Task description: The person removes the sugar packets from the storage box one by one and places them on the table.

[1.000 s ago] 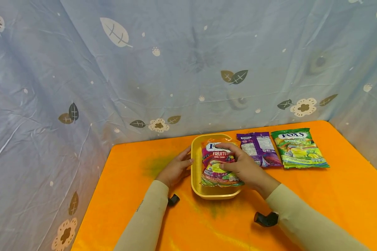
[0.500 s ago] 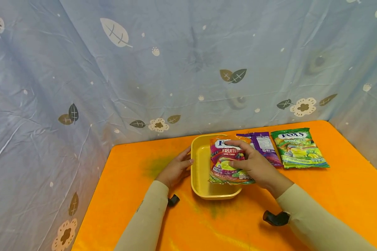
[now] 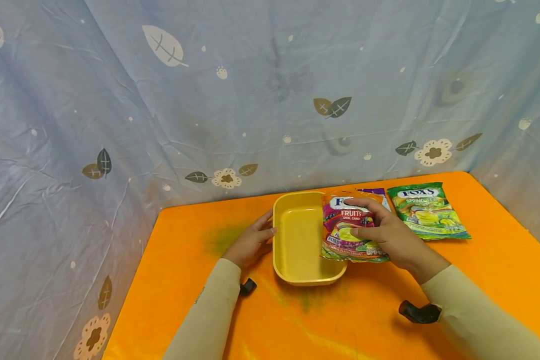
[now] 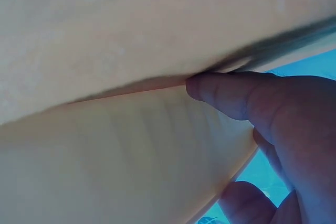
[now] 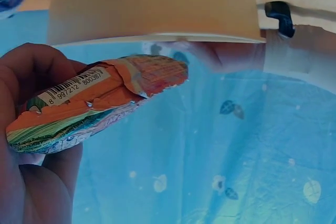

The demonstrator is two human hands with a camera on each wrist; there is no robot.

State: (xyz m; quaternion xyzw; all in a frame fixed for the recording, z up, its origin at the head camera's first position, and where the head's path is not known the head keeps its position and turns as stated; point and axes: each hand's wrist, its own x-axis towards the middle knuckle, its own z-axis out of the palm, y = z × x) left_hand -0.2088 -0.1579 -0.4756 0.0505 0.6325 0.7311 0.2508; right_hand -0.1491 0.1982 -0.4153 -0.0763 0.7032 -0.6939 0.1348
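Observation:
In the head view my right hand grips a Fox's fruit candy bag, red and purple with a white logo. It holds the bag above the right side of a yellow rectangular tray. The right wrist view shows the bag's orange barcode end between thumb and fingers. Nothing lies in the part of the tray that shows. My left hand rests against the tray's left wall with fingers extended. Up close in the left wrist view, its thumb touches the pale tray wall.
A green Fox's spring tea candy bag lies at the back right of the orange table. Purple packaging beside it is mostly hidden behind the held bag. A patterned curtain surrounds the table's back and sides.
My right hand has carried the fruit candy bag rightward, from over the middle of the tray to its right edge. It now covers most of the purple packaging. The left hand stays at the tray.

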